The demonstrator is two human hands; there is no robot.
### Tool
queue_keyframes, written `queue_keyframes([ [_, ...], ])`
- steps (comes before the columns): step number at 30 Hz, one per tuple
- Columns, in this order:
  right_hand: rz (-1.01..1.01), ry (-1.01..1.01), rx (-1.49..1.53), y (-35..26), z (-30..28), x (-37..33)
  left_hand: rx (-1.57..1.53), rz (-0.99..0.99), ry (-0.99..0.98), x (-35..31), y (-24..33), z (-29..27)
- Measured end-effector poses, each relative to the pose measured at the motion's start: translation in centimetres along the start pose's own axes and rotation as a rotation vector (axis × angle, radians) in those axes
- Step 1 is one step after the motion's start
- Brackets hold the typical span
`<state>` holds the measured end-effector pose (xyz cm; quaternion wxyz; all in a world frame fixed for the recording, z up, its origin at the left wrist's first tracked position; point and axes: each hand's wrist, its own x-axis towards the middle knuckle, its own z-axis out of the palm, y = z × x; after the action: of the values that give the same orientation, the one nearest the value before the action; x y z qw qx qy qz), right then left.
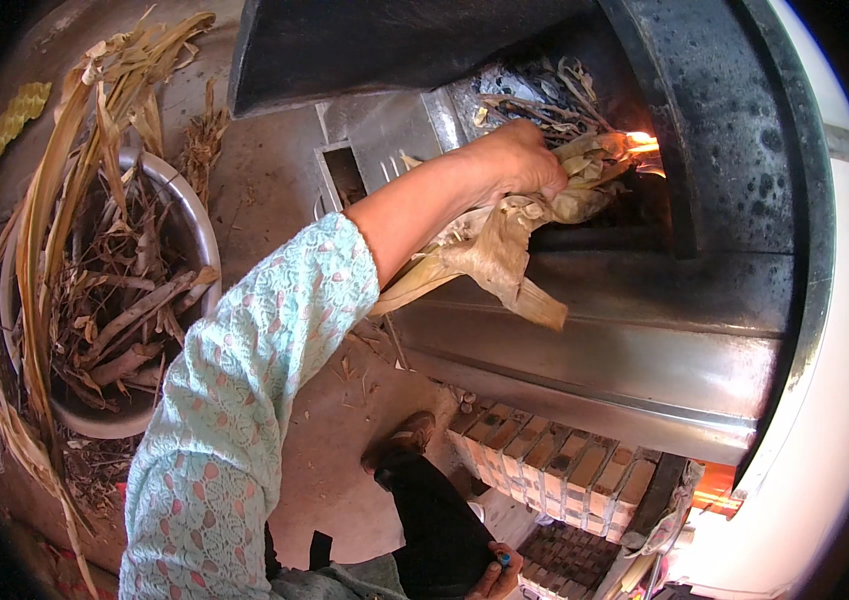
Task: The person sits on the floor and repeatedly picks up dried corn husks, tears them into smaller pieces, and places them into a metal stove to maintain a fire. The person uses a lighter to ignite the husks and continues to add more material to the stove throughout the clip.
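Note:
My left hand [524, 165], on the arm in a light blue lace sleeve, is closed round a bunch of dry corn husks [504, 245]. The bunch reaches into the opening of a dark metal stove [744, 130]; flames [641, 145] burn at its far end. Loose husk ends hang over the stove's front ledge [594, 350]. Low in the picture, near my dark trouser leg, my right hand [496, 578] is closed on a small blue object [502, 560], mostly hidden by the fingers. Thin twigs and grey ash [534, 100] lie beside the flames.
A metal basin [206, 225] of broken sticks stands on the floor at left, with long dry leaves [64, 230] draped across it. A yellow wavy piece [14, 125] lies beyond. Brickwork [554, 460] sits below the stove ledge. An orange glow [714, 490] shows at lower right.

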<state>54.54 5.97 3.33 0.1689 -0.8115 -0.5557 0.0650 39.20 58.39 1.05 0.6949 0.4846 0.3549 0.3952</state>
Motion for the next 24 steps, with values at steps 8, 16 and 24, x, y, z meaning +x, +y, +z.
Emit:
queue_keyframes([
  [8, -0.028, -0.004, 0.068, -0.5, 0.1, 0.4, 0.036, -0.009, -0.075, 0.8, 0.5, 0.1],
  [16, -0.008, -0.02, 0.079, -0.3, 0.0, 0.4, -0.047, 0.002, -0.092, 2.0, -0.2, 0.6],
  [24, 0.015, -0.016, 0.087, -0.6, -0.1, 0.6, 0.099, 0.034, -0.052, 2.9, 0.0, 1.0],
])
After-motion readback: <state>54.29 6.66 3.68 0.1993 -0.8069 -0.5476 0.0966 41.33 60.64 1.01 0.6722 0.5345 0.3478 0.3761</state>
